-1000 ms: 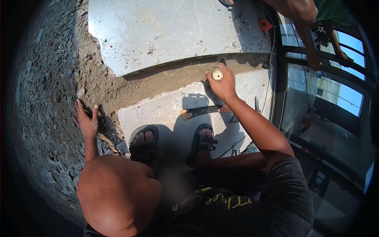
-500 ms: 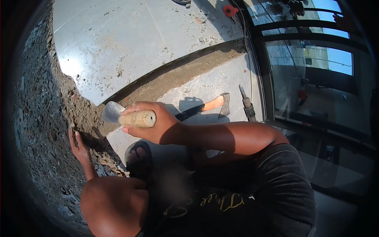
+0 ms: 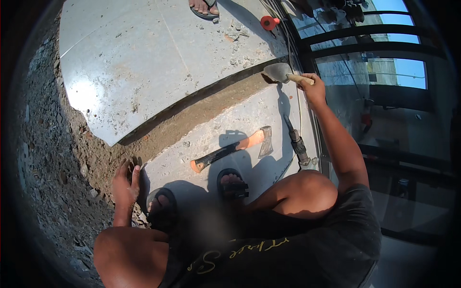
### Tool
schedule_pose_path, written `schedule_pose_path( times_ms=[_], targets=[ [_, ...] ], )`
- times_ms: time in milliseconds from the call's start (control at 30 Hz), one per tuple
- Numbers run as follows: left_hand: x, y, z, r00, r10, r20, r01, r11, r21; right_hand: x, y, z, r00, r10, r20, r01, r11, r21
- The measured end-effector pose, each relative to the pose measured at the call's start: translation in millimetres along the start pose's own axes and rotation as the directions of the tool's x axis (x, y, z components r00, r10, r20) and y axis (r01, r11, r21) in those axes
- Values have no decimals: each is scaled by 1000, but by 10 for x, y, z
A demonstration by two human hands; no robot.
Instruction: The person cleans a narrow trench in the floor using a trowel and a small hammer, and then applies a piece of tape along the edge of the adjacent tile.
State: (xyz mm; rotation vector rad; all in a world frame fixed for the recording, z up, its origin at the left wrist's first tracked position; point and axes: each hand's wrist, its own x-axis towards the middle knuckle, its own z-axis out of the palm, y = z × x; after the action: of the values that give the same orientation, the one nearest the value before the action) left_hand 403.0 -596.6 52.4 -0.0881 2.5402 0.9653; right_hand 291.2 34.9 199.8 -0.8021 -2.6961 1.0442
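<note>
A trowel [image 3: 277, 72] with a wooden handle is gripped in my right hand [image 3: 312, 89], reached out to the far right. Its metal blade is over the right end of a narrow sandy trench [image 3: 201, 105] between grey tiles. My left hand [image 3: 126, 186] rests by the trench's left end, beside the tile corner and rubble, its fingers apart and holding nothing; the fingertips are partly in shadow. On the near tile lies a hatchet [image 3: 252, 140] with an orange and black handle. To its right is a dark tool with a pointed bit [image 3: 298, 144].
Large grey tiles [image 3: 144, 43] with crumbs of debris lie beyond the trench. Gravel [image 3: 53, 182] spreads along the left. A red round object [image 3: 269, 22] sits near cables by the dark-framed glass wall [image 3: 374, 72]. Another person's sandalled foot [image 3: 204, 9] stands at the top.
My right hand has carried the trowel from the trench's left end across to its right end. My left hand has shifted right, nearer the tile corner. A foot has come into view at the top.
</note>
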Motion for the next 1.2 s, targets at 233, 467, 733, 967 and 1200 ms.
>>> schedule_pose_path(
  times_ms=[233, 467, 733, 967, 1200],
  targets=[
    [-53, 63, 370, 944, 329, -17, -309, 903, 299, 568, 479, 467, 959, 211, 187, 11, 634, -773],
    [-20, 148, 340, 968, 252, 5, -245, 939, 241, 915, 243, 510, 834, 528, 158, -70, 387, -919],
    [37, 104, 408, 970, 239, 43, -242, 943, 227, 1001, 477, 774, 821, 547, 163, -181, 521, -834],
    [85, 128, 503, 970, 220, 99, -237, 948, 214, 994, 954, 119, 970, 204, 129, 14, 486, -874],
    [46, 101, 403, 977, 202, 75, -214, 943, 253, 702, 38, 685, 839, 469, 277, -87, 617, -782]
  ],
)
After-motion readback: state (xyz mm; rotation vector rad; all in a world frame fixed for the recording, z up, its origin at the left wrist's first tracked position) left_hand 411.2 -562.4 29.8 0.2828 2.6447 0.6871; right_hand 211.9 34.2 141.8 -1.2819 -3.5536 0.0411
